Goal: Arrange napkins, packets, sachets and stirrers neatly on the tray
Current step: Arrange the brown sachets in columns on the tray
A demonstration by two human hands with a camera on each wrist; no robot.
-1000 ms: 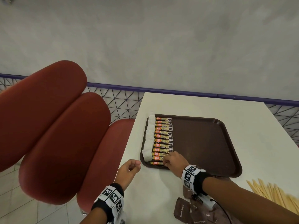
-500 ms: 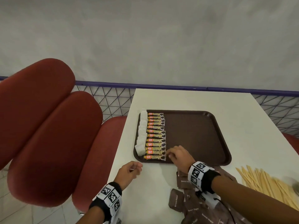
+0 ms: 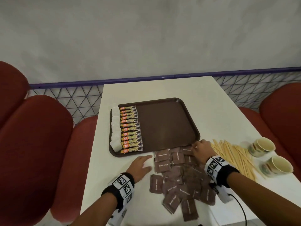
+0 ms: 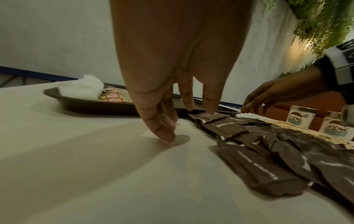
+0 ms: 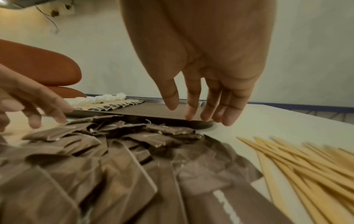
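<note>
A dark brown tray (image 3: pixel 169 126) lies on the white table (image 3: pixel 211 111). Along its left side runs a column of white napkins (image 3: pixel 116 128) and a column of orange coffee sachets (image 3: pixel 131 131). A loose pile of brown sugar packets (image 3: pixel 180 180) (image 5: pixel 107 159) sits in front of the tray. My left hand (image 3: pixel 143 163) (image 4: pixel 172 121) rests with straight fingers on the table at the pile's left edge. My right hand (image 3: pixel 199 148) (image 5: pixel 199 109) hovers with fingers spread over the pile's far right, by the tray's near corner, holding nothing. Wooden stirrers (image 3: pixel 234 155) (image 5: pixel 306 166) lie to the right.
Two paper cups (image 3: pixel 263 146) (image 3: pixel 279 166) stand at the table's right edge beyond the stirrers. Red padded seats (image 3: pixel 37 144) flank the table on both sides. A cable (image 3: pixel 239 207) trails from my right wrist. The tray's middle and right are bare.
My right hand left the sachet column and moved right to the sugar packet pile. My left hand uncurled and slid right to the pile. The view swung right.
</note>
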